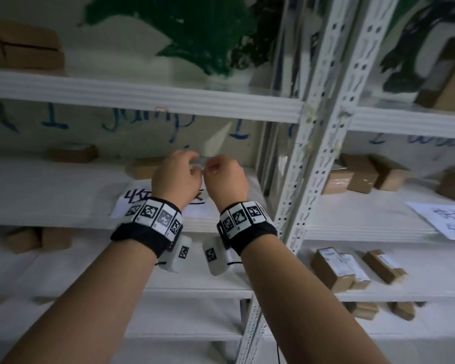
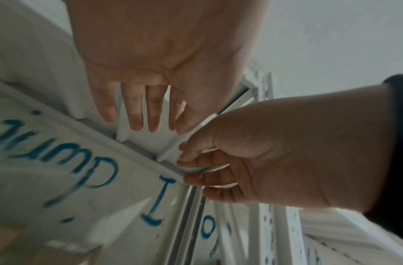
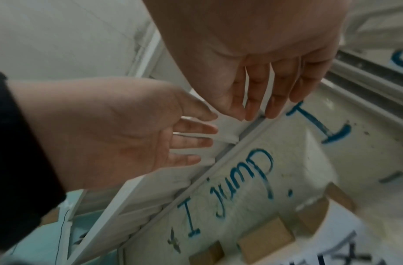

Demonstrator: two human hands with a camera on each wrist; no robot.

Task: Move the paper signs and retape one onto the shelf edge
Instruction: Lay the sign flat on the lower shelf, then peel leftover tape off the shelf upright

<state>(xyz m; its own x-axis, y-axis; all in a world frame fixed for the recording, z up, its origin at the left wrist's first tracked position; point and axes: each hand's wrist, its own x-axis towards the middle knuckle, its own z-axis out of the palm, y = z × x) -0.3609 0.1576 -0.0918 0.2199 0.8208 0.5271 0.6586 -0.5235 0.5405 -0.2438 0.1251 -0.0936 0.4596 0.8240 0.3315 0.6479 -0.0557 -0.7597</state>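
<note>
1. Mid-frame in the head view, a paper sign lies flat on the shelf, apparently awaiting retaping.
2. Just above it, the left hand and right hand meet, fingertips seemingly pinching clear tape, likely pulling a strip.
3. Blur hides the tape's edges; wrist views show fingers mostly extended.

A white paper sign with black handwriting lies flat at the shelf's front edge; another overhangs the neighbouring shelf's front edge.

Matt white metal shelf; brown cardboard boxes; paper sign.
</note>
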